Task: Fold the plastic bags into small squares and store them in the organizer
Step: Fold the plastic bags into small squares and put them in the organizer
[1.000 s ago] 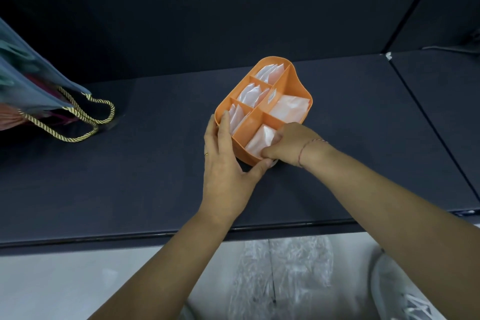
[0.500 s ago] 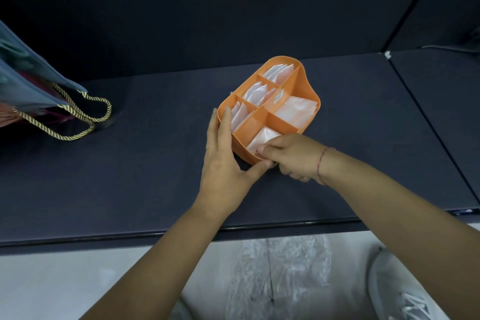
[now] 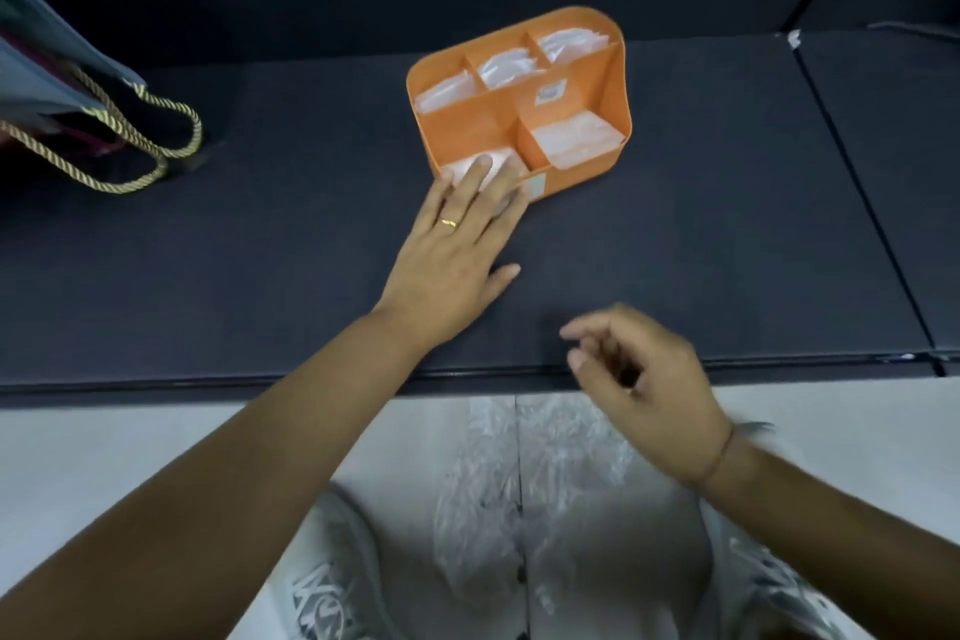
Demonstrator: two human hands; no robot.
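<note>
A dark padded table (image 3: 311,276) runs across a dim room. Nearest, the right hand (image 3: 649,369) hangs loosely curled and empty over the table's near edge. Farther, the left hand (image 3: 457,244) lies flat and open, fingertips on the organizer (image 3: 587,83), probably steadying it. Folded bags (image 3: 506,65) fill its compartments.

dark table (image 3: 208,276) | rope-handled bag (image 3: 47,83) far left on table | white shoes (image 3: 332,582) below
</note>
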